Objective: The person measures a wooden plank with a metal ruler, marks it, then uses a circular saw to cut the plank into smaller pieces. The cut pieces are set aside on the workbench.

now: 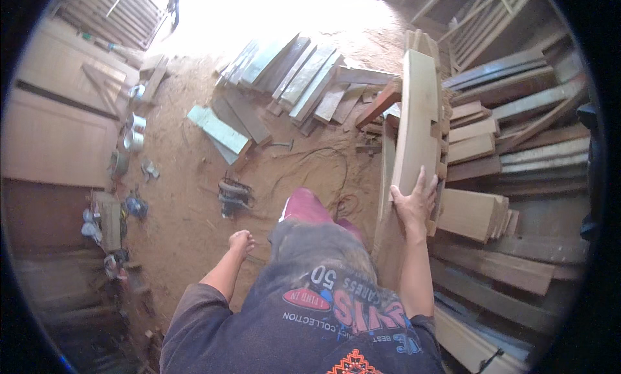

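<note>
A long pale wooden board (414, 128) lies lengthwise on a wooden bench at my right side, pointing away from me. My right hand (416, 203) grips its near end, the thumb along the left edge and the fingers spread over the top and right side. Notched timber pieces (442, 144) show beside and beneath the board's right edge. My left hand (242, 241) hangs in the air over the sandy floor, fingers curled closed, with nothing visible in it. The nearest tool to it is a dark power tool (233, 196) on the floor.
Several planks lie stacked ahead (284, 73), with two loose planks (220, 135) and a hammer (282, 145) nearer. A cable (317, 154) loops across the floor. Stacked timber (472, 212) lines the right side. Wooden door panels (61, 138) and cans (134, 131) stand at left.
</note>
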Available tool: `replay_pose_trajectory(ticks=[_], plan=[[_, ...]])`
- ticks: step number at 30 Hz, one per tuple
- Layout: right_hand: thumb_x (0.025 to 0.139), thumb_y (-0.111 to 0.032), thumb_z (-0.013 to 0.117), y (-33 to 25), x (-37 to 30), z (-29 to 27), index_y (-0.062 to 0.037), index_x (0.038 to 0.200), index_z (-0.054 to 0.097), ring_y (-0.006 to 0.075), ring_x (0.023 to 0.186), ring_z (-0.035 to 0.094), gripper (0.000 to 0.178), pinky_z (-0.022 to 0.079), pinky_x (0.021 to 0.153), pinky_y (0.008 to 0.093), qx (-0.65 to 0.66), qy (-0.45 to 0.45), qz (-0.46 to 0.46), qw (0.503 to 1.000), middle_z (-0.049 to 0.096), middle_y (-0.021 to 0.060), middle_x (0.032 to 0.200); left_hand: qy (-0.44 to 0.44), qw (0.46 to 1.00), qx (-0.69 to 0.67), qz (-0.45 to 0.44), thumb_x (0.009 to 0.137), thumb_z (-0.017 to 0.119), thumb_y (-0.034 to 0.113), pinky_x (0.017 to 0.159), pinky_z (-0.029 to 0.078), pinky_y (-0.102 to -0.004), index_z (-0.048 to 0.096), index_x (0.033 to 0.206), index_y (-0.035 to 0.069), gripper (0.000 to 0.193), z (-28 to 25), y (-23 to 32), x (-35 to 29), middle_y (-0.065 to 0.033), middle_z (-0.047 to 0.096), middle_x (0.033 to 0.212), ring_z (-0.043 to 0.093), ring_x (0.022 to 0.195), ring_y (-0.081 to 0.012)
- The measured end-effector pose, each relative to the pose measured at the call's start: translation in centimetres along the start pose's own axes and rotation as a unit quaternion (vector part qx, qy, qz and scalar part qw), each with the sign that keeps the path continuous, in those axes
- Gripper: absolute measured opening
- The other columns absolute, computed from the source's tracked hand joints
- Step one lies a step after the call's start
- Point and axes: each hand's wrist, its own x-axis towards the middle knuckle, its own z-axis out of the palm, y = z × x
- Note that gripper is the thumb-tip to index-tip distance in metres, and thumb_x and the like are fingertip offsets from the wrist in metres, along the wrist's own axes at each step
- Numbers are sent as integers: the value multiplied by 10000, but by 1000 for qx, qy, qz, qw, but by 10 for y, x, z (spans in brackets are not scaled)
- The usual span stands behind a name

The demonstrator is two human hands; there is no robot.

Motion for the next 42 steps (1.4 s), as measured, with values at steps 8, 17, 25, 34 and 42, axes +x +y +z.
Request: replay_pose_trajectory(ticks=[8,17,25,34,42], plan=[[774,-380,915,19,-11,-9,-140,1692,380,523,1596,311,1089,344,1305,563,-4,-14,-36,999,297,328,1720,-105,994,37,-11,979,633,180,607,548,-419,715,940,109,116,17,-138,9,-73,695,815,694,717,-225],[806,-434,886,25,19,6,-163,1689,409,539,1573,358,1040,328,1298,603,-73,37,-27,996,390,341,1681,-138,990,-22,-14,965,611,144,563,522,-406,695,892,150,112,-23,-37,44,-45,666,819,675,688,-209],[938,-289,825,-6,-114,107,-4,1287,683,432,1316,639,472,517,1106,514,80,-15,-260,962,677,239,1363,-187,958,-186,110,1076,719,300,745,632,-378,672,1358,100,348,-30,68,26,-61,752,1132,746,913,-198],[924,-502,807,155,-192,278,-82,1129,863,308,1041,805,471,594,951,422,35,-415,-97,904,836,179,1093,-88,984,-142,-57,1005,688,225,661,567,-402,718,1162,114,195,-119,-94,58,-60,744,978,727,828,-227],[938,-349,794,-36,-123,238,0,1033,839,231,820,775,363,617,790,412,0,-359,-106,927,814,122,879,1,966,-243,-84,1015,694,198,689,563,-401,750,1154,94,183,-155,-151,47,-74,750,957,723,843,-217]])
